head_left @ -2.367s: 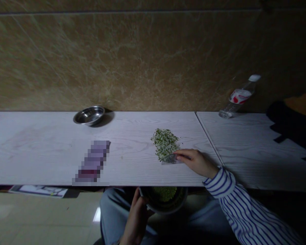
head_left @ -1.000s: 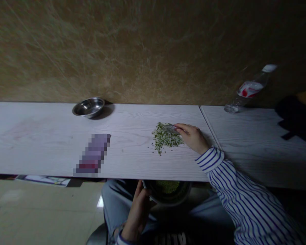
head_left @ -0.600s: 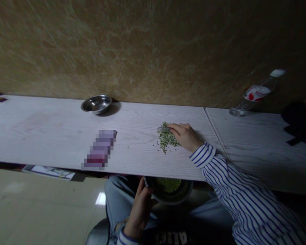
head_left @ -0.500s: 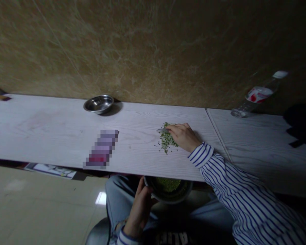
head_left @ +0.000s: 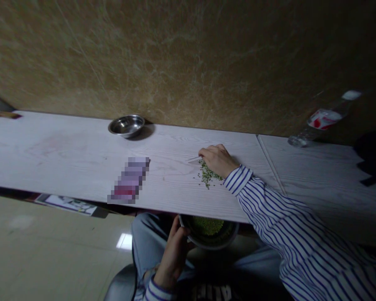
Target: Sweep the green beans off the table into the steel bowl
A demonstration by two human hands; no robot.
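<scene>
On the pale wood-grain table a loose patch of small green beans (head_left: pixel 209 175), which look like mung beans, lies spread out. Over its far edge is my right hand (head_left: pixel 217 159), fingers closed on a thin, flat greyish piece (head_left: pixel 192 159). That piece is seen almost edge-on, so its exact kind is unclear. Below the table's front edge, my left hand (head_left: pixel 177 244) grips the rim of a metal bowl (head_left: pixel 213 245). Inside the bowl is a layer of the same green beans (head_left: pixel 208 225). Part of the bowl is hidden under the table edge.
A shallow steel bowl (head_left: pixel 127 126) stands near the wall. A pixelated purple rectangle (head_left: pixel 130 180) lies left of the beans. Toward the right a clear plastic bottle (head_left: pixel 322 120) stands by the wall, with a dark object (head_left: pixel 371 156) beyond it.
My right hand has shifted slightly up and left, over the far side of the beans. The thin piece has turned nearly edge-on. My left hand keeps its hold on the bowl.
</scene>
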